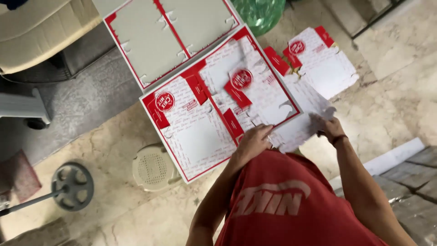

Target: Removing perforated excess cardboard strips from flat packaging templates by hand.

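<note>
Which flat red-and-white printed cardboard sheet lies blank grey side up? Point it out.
The top-left sheet: plain grey face, red borders only. The big sheet beside the left hand and the far-right one show print.

One head-worn camera looks steeply down, close over the hands [291, 136] and floor [387, 105].

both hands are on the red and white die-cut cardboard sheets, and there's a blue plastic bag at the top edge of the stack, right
Not quite: the plastic bag at the top is green, not blue, as the head view shows. The rest holds: the left hand and right hand are on the red and white cardboard sheets.
</note>
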